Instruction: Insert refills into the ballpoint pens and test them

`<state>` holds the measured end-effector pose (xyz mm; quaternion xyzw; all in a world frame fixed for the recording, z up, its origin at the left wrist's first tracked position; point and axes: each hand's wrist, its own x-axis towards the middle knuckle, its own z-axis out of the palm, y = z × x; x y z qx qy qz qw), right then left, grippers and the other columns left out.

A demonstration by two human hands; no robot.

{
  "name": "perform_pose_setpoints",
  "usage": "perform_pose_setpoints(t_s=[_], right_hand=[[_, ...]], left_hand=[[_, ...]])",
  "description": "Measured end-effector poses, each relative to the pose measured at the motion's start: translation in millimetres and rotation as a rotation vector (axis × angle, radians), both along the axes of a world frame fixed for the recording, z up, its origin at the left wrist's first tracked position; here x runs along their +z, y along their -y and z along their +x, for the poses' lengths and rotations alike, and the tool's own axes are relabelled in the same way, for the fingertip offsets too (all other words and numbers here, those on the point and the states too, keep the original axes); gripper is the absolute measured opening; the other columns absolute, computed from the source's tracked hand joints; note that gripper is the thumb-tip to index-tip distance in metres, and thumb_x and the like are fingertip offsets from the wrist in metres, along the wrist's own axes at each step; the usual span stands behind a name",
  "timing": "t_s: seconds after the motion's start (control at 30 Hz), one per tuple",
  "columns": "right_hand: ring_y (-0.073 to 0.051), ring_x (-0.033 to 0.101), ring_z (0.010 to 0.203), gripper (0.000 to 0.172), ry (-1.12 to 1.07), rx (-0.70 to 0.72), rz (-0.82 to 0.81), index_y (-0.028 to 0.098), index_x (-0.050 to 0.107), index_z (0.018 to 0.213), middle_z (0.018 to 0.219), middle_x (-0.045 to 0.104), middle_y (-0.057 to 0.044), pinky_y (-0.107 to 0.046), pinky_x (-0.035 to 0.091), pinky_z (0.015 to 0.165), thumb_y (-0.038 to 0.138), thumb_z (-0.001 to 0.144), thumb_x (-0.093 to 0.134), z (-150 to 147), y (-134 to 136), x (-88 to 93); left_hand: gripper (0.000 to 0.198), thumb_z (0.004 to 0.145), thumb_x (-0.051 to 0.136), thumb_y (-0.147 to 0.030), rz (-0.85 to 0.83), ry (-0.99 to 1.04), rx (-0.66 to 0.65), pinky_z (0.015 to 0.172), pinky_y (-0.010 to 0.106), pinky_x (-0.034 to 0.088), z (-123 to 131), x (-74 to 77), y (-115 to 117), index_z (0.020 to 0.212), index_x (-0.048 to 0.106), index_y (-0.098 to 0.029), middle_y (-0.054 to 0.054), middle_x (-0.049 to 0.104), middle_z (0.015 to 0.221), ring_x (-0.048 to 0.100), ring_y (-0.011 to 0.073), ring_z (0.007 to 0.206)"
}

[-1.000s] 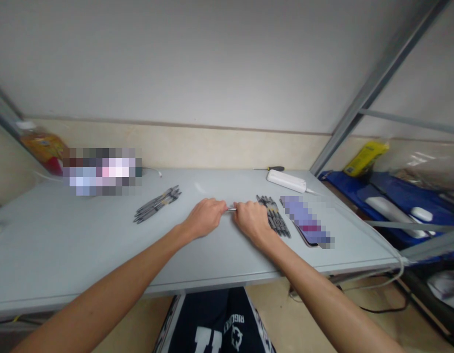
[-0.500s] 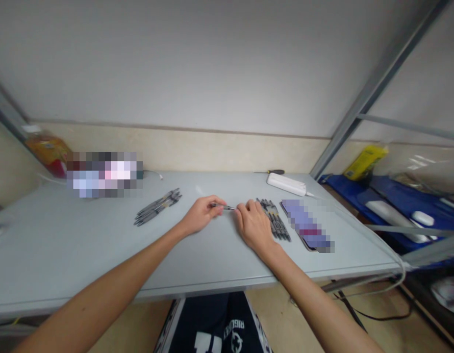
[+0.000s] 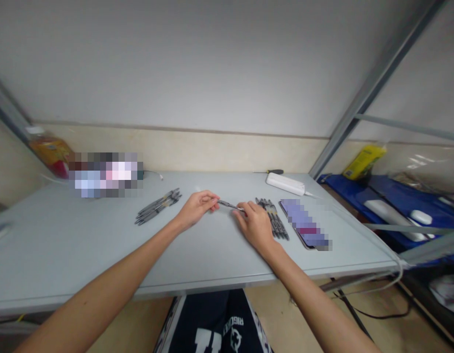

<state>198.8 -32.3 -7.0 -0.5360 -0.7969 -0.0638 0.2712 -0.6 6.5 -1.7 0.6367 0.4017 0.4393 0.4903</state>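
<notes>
A slim grey pen [image 3: 230, 205] spans the gap between my two hands above the desk, slanting slightly down to the right. Its left end is pinched in the fingers of my left hand [image 3: 200, 208]. The fingers of my right hand [image 3: 255, 220] close round its other end, which they partly cover. Left of my hands lies a bundle of grey pens [image 3: 158, 207], side by side at a slant. A second row of grey pens [image 3: 277, 219] rests just right of my right hand, which hides part of it.
On the right of the desk [image 3: 197, 255] lie a phone [image 3: 298, 220] with a blurred screen, a white power strip [image 3: 286, 183] with a cable, and a screwdriver [image 3: 274, 171]. A bottle [image 3: 52, 152] and a pixelated object [image 3: 105, 175] stand at the back left.
My left hand has shifted slightly left and my right fingers have moved along the pen, so more of the pen shows between them. Both pen groups stay put.
</notes>
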Motion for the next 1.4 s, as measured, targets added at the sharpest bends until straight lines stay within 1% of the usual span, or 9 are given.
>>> perform_pose_setpoints(t_s=[0.17, 0.37, 0.53, 0.67, 0.8, 0.97, 1.07, 1.17, 1.4], right_hand=[[-0.018, 0.051, 0.082, 0.029, -0.076, 0.046, 0.028, 0.016, 0.062, 0.1, 0.087, 0.057, -0.007, -0.027, 0.037, 0.075, 0.028, 0.093, 0.036, 0.7, -0.9, 0.1], [-0.021, 0.052, 0.089, 0.024, -0.235, 0.062, 0.086, 0.016, 0.06, 0.102, 0.098, 0.057, -0.01, -0.032, 0.04, 0.08, 0.029, 0.084, 0.052, 4.1, -2.9, -1.9], [-0.02, 0.056, 0.076, 0.02, -0.344, 0.054, 0.029, 0.018, 0.063, 0.086, 0.079, 0.064, -0.006, -0.032, 0.042, 0.073, 0.029, 0.088, 0.047, 5.9, -7.6, -4.8], [-0.021, 0.056, 0.084, 0.011, -0.388, 0.096, 0.093, 0.018, 0.062, 0.088, 0.084, 0.064, -0.007, -0.033, 0.042, 0.076, 0.024, 0.082, 0.054, 8.1, -9.3, -4.7], [-0.021, 0.059, 0.083, 0.017, -0.457, 0.101, 0.049, 0.018, 0.063, 0.094, 0.088, 0.066, -0.007, -0.032, 0.044, 0.072, 0.026, 0.08, 0.058, 9.3, -9.3, -3.8], [-0.019, 0.06, 0.073, 0.015, -0.451, 0.126, 0.012, 0.019, 0.066, 0.078, 0.076, 0.069, -0.005, -0.032, 0.044, 0.07, 0.026, 0.084, 0.054, 9.5, -9.4, -3.8], [-0.02, 0.059, 0.079, 0.009, -0.467, 0.152, 0.056, 0.019, 0.065, 0.085, 0.083, 0.067, -0.006, -0.032, 0.044, 0.072, 0.023, 0.079, 0.06, 9.9, -9.5, -4.0], [-0.02, 0.06, 0.082, 0.019, -0.509, 0.127, 0.038, 0.019, 0.064, 0.095, 0.088, 0.067, -0.007, -0.032, 0.045, 0.07, 0.025, 0.076, 0.063, 9.8, -9.8, -3.9], [-0.019, 0.059, 0.075, 0.005, -0.503, 0.159, 0.029, 0.019, 0.065, 0.078, 0.078, 0.067, -0.005, -0.031, 0.045, 0.068, 0.022, 0.079, 0.061, 9.7, -8.8, -0.9]], left_hand=[[0.03, 0.073, 0.063, -0.042, -0.052, 0.053, 0.039, 0.062, 0.025, 0.043, -1.1, -4.7, -3.2, 0.079, 0.06, -0.012, 0.003, 0.065, 0.069, 0.055, 0.0102, 0.059], [0.028, 0.069, 0.068, -0.038, -0.144, 0.181, 0.031, 0.059, 0.025, 0.041, 1.1, -9.1, -3.8, 0.075, 0.06, -0.012, 0.003, 0.065, 0.066, 0.054, 0.0095, 0.056], [0.027, 0.067, 0.07, -0.036, -0.164, 0.211, 0.054, 0.059, 0.025, 0.041, 1.5, -9.3, -3.1, 0.075, 0.059, -0.012, 0.003, 0.065, 0.066, 0.054, 0.0101, 0.056], [0.027, 0.066, 0.07, -0.036, -0.171, 0.221, 0.06, 0.058, 0.026, 0.041, 1.7, -8.1, -2.1, 0.074, 0.059, -0.012, 0.004, 0.065, 0.067, 0.054, 0.0103, 0.056], [0.028, 0.065, 0.071, -0.037, -0.166, 0.215, 0.065, 0.057, 0.026, 0.04, 2.2, -6.8, -1.3, 0.073, 0.059, -0.012, 0.004, 0.065, 0.066, 0.054, 0.0107, 0.055], [0.028, 0.065, 0.071, -0.036, -0.171, 0.207, 0.073, 0.057, 0.026, 0.039, 2.1, -6.2, -1.1, 0.073, 0.059, -0.012, 0.004, 0.065, 0.064, 0.054, 0.0106, 0.055], [0.027, 0.065, 0.07, -0.036, -0.187, 0.208, 0.078, 0.056, 0.025, 0.039, 1.9, -5.3, -1.3, 0.071, 0.058, -0.012, 0.004, 0.064, 0.063, 0.053, 0.0101, 0.054], [0.027, 0.065, 0.071, -0.035, -0.197, 0.216, 0.075, 0.056, 0.025, 0.038, 2.0, -4.4, -1.2, 0.071, 0.058, -0.012, 0.003, 0.064, 0.063, 0.053, 0.0099, 0.054], [0.026, 0.067, 0.068, -0.036, -0.179, 0.207, 0.084, 0.055, 0.025, 0.038, 2.1, -4.4, -1.7, 0.071, 0.057, -0.013, 0.002, 0.062, 0.06, 0.052, 0.0096, 0.052]])
